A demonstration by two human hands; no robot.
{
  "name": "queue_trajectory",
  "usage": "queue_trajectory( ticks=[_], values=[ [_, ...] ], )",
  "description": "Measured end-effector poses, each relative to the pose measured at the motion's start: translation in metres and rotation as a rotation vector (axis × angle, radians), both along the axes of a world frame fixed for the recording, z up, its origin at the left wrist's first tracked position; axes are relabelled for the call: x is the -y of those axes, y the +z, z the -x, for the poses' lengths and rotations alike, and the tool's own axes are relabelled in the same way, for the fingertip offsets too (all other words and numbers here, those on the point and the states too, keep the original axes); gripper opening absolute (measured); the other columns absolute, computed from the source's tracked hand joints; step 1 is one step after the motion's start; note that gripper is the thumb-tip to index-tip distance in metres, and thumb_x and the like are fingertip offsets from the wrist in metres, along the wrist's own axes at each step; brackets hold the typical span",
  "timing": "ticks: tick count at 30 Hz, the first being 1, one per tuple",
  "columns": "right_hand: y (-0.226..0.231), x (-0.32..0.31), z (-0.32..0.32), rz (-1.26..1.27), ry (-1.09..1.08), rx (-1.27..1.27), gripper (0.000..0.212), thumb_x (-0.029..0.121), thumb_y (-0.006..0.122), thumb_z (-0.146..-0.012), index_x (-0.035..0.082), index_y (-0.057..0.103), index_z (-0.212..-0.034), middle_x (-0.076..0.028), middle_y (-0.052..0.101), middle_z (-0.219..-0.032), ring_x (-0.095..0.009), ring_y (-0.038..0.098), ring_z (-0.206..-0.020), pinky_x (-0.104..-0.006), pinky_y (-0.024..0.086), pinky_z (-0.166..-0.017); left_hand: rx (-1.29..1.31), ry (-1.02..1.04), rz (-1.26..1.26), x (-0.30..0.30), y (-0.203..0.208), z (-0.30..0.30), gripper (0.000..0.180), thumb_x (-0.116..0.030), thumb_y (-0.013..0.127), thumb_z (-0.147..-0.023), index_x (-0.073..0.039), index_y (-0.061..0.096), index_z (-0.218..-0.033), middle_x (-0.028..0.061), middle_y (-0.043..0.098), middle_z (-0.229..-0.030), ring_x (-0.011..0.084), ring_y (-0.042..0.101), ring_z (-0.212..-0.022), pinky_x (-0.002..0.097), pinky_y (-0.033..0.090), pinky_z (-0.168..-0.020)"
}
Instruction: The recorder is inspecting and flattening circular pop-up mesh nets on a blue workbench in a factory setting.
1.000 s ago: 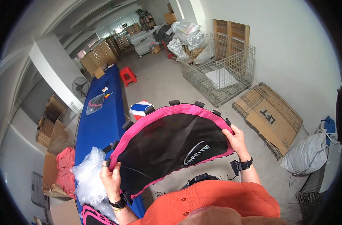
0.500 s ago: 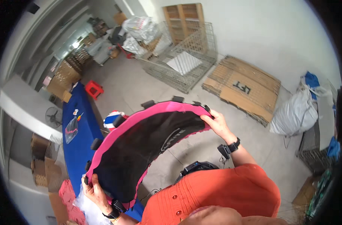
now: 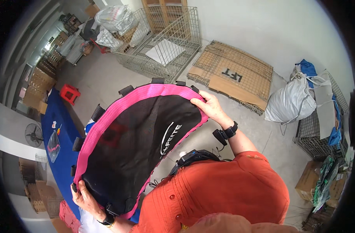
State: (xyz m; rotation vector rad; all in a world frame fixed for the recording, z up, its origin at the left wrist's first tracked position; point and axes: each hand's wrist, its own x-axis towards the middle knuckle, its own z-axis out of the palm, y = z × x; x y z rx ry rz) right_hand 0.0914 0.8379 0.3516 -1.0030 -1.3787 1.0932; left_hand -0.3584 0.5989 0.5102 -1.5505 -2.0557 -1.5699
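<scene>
Reaches both arms out ahead of the orange shirt, with the right hand farther forward and the left hand lower. Holds a black cloth with a pink border stretched between both hands, in front of the body. Pinches one end in each hand, thumb on the near face; cannot tell the exact curl of the fingers behind.

Leaves bare grey floor beyond the curved edge and right of the right forearm. Overlaps a blue table in view with the cloth's left edge; cannot tell touching from a gap. Has the lower edge close to the shirt.

Faces a wire cage, then a flat stack of mesh and cardboard, then a white sack at the right, all well apart from the cloth. Has a red stool just right of the table and a fan left of it.
</scene>
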Motion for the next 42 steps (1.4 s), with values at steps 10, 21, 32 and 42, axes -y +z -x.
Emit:
queue_trajectory(
  ticks=[10,21,32,42],
  values=[
    [-0.014,-0.083,0.030,-0.038,-0.026,-0.115,0.023,0.020,0.071,-0.095,0.002,0.066,-0.108,0.006,0.062,-0.089,-0.004,0.053,-0.084,-0.0245,0.047,-0.076,-0.040,-0.011,-0.004,-0.091,0.022,0.013,0.023,-0.021,0.066,-0.099,0.002,0.065,-0.098,-0.0041,0.055,-0.080,0.0067,0.044,-0.073,0.0211,0.035,-0.064],
    [-0.098,-0.163,0.034,0.134,0.094,0.060,0.049,0.015,0.075,-0.091,0.001,0.055,-0.134,-0.003,0.066,-0.118,-0.011,0.061,-0.103,-0.0284,0.050,-0.092,-0.061,-0.106,0.011,-0.179,0.037,-0.009,0.009,-0.002,0.071,-0.090,0.002,0.064,-0.086,-0.0017,0.057,-0.077,0.0062,0.044,-0.068,0.0226,0.035,-0.058],
    [-0.203,-0.325,0.065,0.463,0.506,0.069,0.047,0.030,0.075,-0.089,0.008,0.061,-0.128,0.001,0.065,-0.112,-0.012,0.060,-0.095,-0.0312,0.053,-0.080,-0.024,0.034,-0.038,-0.261,0.045,-0.057,0.016,-0.009,0.077,-0.088,0.003,0.066,-0.089,-0.0001,0.060,-0.077,0.0077,0.046,-0.066,0.0233,0.038,-0.059],
    [-0.210,-0.439,0.088,0.657,0.700,-0.079,0.051,0.017,0.078,-0.087,0.011,0.057,-0.133,-0.001,0.060,-0.127,-0.015,0.059,-0.112,-0.0333,0.054,-0.091,0.283,0.267,-0.119,-0.280,0.045,-0.084,0.014,-0.012,0.073,-0.093,0.001,0.069,-0.092,-0.0042,0.061,-0.080,0.0054,0.049,-0.075,0.0209,0.041,-0.068]
  ],
)
